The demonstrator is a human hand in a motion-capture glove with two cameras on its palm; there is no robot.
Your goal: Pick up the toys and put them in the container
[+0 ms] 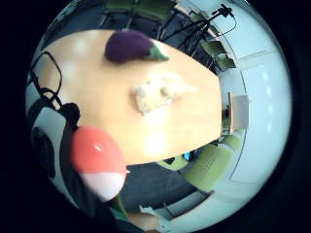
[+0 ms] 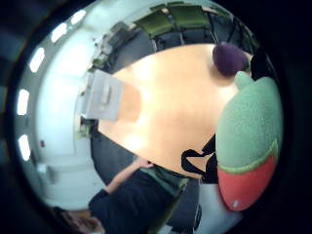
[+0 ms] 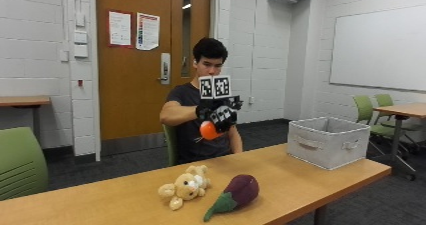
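The grip (image 3: 219,116) hides most of the orange toy (image 3: 208,130).

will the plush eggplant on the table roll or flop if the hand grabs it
The plush eggplant looks soft and stuffed, so it would probably squash a little under the fingers rather than slip. Its rounded purple body might rock or roll if nudged sideways, though the fabric on the table likely damps that. It is probably light for its size.

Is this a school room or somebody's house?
Most likely a classroom or meeting room, not a house: there is a whiteboard on the painted block wall, green chairs at long wooden tables, and notices on the door.
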